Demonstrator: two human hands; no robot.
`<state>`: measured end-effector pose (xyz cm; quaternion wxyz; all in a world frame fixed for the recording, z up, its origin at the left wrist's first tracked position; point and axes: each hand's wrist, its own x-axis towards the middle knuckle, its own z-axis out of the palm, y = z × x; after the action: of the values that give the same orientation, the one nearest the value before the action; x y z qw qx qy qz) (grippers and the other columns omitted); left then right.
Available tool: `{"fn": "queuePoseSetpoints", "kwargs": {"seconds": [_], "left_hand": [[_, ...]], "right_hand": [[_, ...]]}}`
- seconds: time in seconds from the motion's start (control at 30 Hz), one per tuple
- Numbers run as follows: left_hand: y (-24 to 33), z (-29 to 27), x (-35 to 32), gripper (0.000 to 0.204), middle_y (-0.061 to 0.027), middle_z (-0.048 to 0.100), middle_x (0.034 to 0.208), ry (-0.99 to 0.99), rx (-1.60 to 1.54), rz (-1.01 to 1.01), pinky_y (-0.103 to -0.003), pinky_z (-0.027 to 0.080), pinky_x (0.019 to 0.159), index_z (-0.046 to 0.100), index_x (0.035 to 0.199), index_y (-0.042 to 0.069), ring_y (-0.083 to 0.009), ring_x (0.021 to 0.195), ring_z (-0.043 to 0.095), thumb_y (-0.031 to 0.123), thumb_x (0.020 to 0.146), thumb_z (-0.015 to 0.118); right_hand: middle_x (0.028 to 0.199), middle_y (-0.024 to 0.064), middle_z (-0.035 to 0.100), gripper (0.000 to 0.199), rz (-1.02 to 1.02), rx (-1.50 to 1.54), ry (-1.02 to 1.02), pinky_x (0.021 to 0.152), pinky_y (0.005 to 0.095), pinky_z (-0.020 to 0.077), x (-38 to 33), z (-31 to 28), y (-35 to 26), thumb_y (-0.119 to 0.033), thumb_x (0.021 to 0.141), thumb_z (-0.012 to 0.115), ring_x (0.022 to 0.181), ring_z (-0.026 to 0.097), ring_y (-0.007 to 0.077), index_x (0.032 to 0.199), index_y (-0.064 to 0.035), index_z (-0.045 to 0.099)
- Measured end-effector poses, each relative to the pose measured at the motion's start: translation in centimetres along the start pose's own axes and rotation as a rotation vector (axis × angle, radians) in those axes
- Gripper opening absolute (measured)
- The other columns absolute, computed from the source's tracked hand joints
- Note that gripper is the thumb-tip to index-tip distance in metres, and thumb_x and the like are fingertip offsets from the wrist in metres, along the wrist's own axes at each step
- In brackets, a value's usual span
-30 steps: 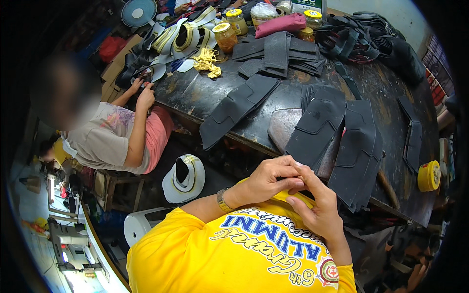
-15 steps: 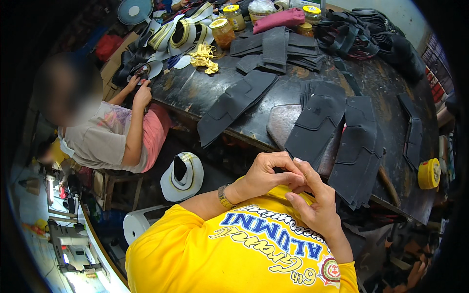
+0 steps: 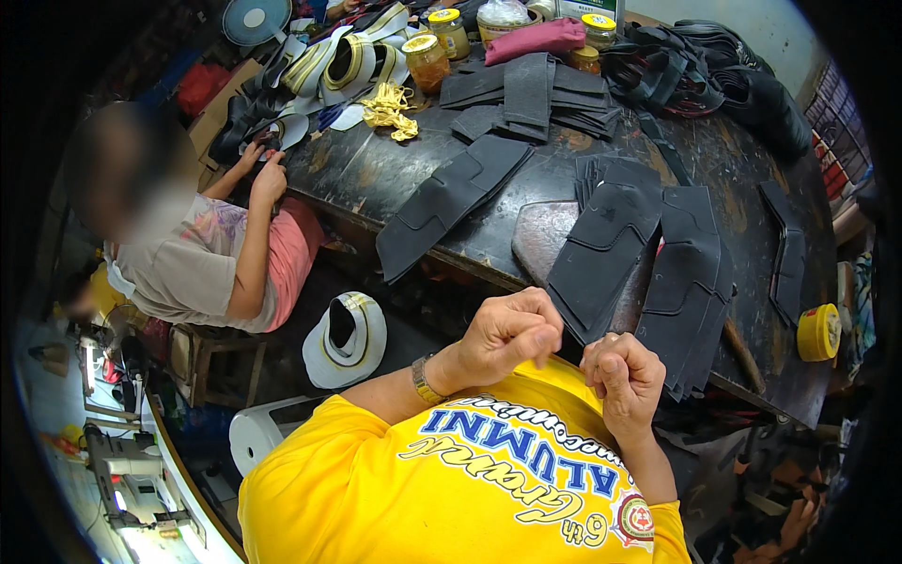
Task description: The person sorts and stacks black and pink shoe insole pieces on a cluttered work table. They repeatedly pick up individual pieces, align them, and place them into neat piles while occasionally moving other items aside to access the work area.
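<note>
Above the front of my yellow shirt, my left hand (image 3: pixel 512 338) and my right hand (image 3: pixel 625 381) are raised a short way apart. Both have curled fingers with the thumb pressed against them. Whatever may be pinched in them, such as a thin strand, is too small to make out. Just beyond them, stacks of flat black cut pieces (image 3: pixel 606 246) with curved stitched or raised lines lie at the table's near edge. Another such stack (image 3: pixel 691 273) sits beside it, nearest my right hand. Under the first stack a brownish slab (image 3: pixel 545 230) shows.
The dark worn table (image 3: pixel 338 174) holds jars (image 3: pixel 426 64), yellow ribbons (image 3: pixel 391 111), a pink cloth bundle (image 3: pixel 536 41) and a yellow tub (image 3: pixel 819 332). A wooden handle (image 3: pixel 744 357) rests near the edge. At left a seated person (image 3: pixel 216 244) works; a white gold-trimmed piece (image 3: pixel 346 343) lies nearer me.
My hands, which met at the fingertips half a second ago, have come apart. Their fingers are now curled in more tightly. The black stacks stay in place.
</note>
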<state>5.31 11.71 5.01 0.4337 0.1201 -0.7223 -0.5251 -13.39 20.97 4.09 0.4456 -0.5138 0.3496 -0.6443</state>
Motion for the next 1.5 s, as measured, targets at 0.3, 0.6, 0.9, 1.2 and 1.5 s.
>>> {"fn": "queuePoseSetpoints", "kwargs": {"seconds": [0.3, 0.6, 0.9, 1.2, 1.5], "left_hand": [[1.7, 1.7, 0.5, 0.037, -0.0127, 0.065, 0.131, -0.349, -0.141, -0.068, -0.043, 0.039, 0.109, 0.065, 0.128, 0.003, -0.0286, 0.120, 0.060, 0.016, 0.094, 0.064], [1.1, 2.0, -0.3, 0.018, -0.0117, 0.075, 0.093, -0.102, -0.307, -0.216, -0.028, 0.058, 0.076, 0.077, 0.104, 0.004, -0.0188, 0.084, 0.074, 0.013, 0.089, 0.075], [0.2, 1.5, -0.3, 0.016, -0.0112, 0.074, 0.095, -0.132, -0.247, -0.105, -0.026, 0.058, 0.074, 0.076, 0.103, 0.003, -0.0191, 0.085, 0.073, 0.010, 0.089, 0.074], [1.2, -0.4, -0.1, 0.009, -0.0093, 0.062, 0.081, -0.246, 0.041, -0.053, -0.030, 0.049, 0.064, 0.062, 0.084, 0.002, -0.0201, 0.070, 0.061, 0.004, 0.084, 0.053], [1.1, -7.5, 0.7, 0.030, -0.0057, 0.052, 0.070, 0.407, 0.294, 0.000, -0.028, 0.040, 0.062, 0.050, 0.073, 0.004, -0.0145, 0.065, 0.049, 0.021, 0.097, 0.054]], "right_hand": [[0.117, 0.0130, 0.056, 0.104, -0.005, -0.124, 0.097, 0.085, 0.0277, 0.0519, 0.9, 1.5, 0.6, -0.036, 0.072, 0.090, 0.097, 0.062, 0.0152, 0.149, -0.0065, 0.028], [0.117, 0.0133, 0.059, 0.097, 0.041, -0.083, 0.071, 0.083, 0.0277, 0.0552, 0.7, 1.9, 0.6, -0.033, 0.081, 0.082, 0.095, 0.065, 0.0158, 0.155, -0.0107, 0.024], [0.108, 0.0119, 0.063, 0.083, 0.176, 0.193, 0.032, 0.087, 0.0273, 0.0540, 0.8, 1.2, -0.2, -0.020, 0.081, 0.081, 0.093, 0.066, 0.0152, 0.149, -0.0065, 0.037], [0.105, 0.0104, 0.066, 0.026, 0.135, 0.059, 0.064, 0.084, 0.0263, 0.0533, 0.6, 0.8, -0.2, -0.006, 0.096, 0.063, 0.094, 0.065, 0.0149, 0.121, 0.0013, 0.064], [0.095, 0.0095, 0.067, 0.013, -0.163, -0.387, 0.302, 0.070, 0.0222, 0.0523, -0.3, -1.9, -2.3, -0.007, 0.096, 0.062, 0.083, 0.064, 0.0135, 0.104, -0.0005, 0.071]]}}
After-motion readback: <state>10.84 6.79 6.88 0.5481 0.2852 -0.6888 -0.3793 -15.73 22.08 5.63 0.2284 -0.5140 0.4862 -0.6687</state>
